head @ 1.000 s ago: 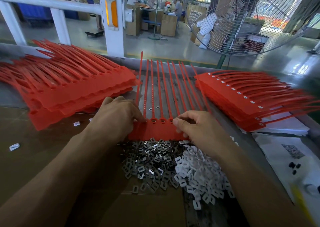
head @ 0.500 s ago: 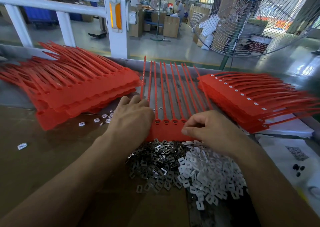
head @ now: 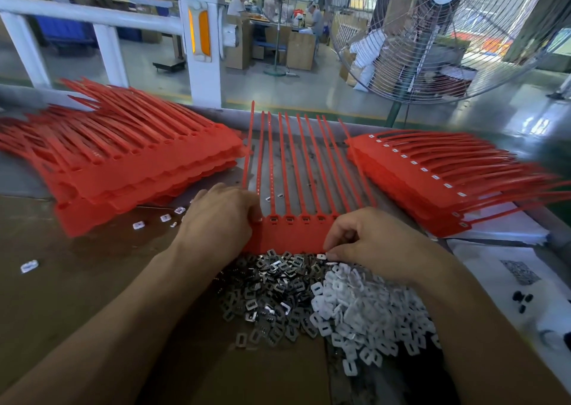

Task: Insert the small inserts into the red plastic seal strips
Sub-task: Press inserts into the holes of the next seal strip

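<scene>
A red comb of seal strips (head: 290, 234) lies flat in front of me, its tails pointing away. My left hand (head: 221, 216) rests on its left end, fingers curled over the edge. My right hand (head: 370, 237) sits at the comb's near right corner and pinches a small white insert (head: 323, 255) between thumb and fingertips. Just below lie a heap of metal inserts (head: 272, 293) and a heap of white plastic inserts (head: 364, 312). Several sockets along the comb show dark metal pieces inside.
A tall stack of red strips (head: 129, 169) lies to the left, another stack with white inserts (head: 445, 182) to the right. Loose inserts (head: 29, 265) dot the brown table. White paper (head: 500, 250) lies at right. A large fan (head: 445, 33) stands behind the table's far edge.
My right hand has slid from the comb's socket row down to the near edge by the insert heaps and now pinches a white insert. My left hand stays on the comb's left end.
</scene>
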Action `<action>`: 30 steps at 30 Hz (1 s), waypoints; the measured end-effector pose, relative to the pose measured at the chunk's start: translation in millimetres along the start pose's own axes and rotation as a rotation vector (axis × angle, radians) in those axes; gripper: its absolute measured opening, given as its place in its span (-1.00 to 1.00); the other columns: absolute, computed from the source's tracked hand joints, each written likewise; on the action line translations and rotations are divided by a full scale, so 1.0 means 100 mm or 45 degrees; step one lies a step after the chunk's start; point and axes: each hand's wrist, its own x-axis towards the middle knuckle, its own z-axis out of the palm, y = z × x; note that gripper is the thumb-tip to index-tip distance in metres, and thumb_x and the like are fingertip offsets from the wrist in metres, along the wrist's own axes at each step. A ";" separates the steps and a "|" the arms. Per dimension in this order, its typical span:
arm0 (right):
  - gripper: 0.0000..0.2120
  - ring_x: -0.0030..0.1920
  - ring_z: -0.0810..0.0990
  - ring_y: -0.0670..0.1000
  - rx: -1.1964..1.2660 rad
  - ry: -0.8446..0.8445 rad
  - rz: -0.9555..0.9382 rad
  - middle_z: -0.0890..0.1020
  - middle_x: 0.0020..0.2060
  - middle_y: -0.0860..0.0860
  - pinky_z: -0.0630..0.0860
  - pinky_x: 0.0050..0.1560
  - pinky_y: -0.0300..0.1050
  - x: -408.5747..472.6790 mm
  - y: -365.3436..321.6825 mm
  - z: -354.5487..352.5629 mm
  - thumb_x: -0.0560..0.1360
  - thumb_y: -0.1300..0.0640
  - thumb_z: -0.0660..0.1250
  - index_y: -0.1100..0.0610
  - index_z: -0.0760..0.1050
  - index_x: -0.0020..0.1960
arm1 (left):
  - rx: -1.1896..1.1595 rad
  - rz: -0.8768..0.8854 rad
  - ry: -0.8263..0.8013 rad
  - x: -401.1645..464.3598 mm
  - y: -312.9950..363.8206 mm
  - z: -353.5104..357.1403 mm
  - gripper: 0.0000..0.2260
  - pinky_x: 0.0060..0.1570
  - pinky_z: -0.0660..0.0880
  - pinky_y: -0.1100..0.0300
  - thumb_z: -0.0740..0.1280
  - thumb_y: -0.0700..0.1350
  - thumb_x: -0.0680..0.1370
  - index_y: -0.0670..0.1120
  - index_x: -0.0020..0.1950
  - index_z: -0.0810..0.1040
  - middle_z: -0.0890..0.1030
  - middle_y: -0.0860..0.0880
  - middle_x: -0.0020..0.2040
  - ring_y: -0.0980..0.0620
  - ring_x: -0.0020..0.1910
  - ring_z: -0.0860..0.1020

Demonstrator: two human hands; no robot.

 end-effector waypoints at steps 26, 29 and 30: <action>-0.89 -0.29 0.62 -0.26 -0.004 0.042 -0.024 0.67 -0.28 -0.22 0.46 -0.30 -0.36 -0.04 0.00 0.00 0.49 0.09 0.56 -0.07 0.66 -0.12 | -0.017 0.049 0.059 -0.06 0.01 -0.01 -0.84 0.20 0.41 -0.01 0.28 -0.07 0.62 0.08 0.09 0.64 0.65 0.13 0.07 0.00 0.15 0.50; -0.91 -0.27 0.63 -0.25 -0.006 0.033 -0.012 0.68 -0.27 -0.16 0.48 -0.24 -0.31 -0.04 -0.02 0.00 0.49 0.08 0.57 -0.06 0.67 -0.12 | -0.014 0.048 0.056 -0.07 0.02 -0.02 -0.84 0.21 0.42 -0.02 0.28 -0.05 0.62 0.08 0.09 0.64 0.64 0.13 0.08 0.01 0.15 0.50; -0.91 -0.27 0.62 -0.25 -0.013 0.031 -0.008 0.68 -0.28 -0.18 0.47 -0.25 -0.32 -0.04 -0.02 0.00 0.49 0.07 0.57 -0.06 0.67 -0.13 | -0.016 0.048 0.057 -0.07 0.02 -0.02 -0.85 0.21 0.42 -0.03 0.28 -0.05 0.62 0.08 0.09 0.64 0.65 0.13 0.07 0.02 0.15 0.50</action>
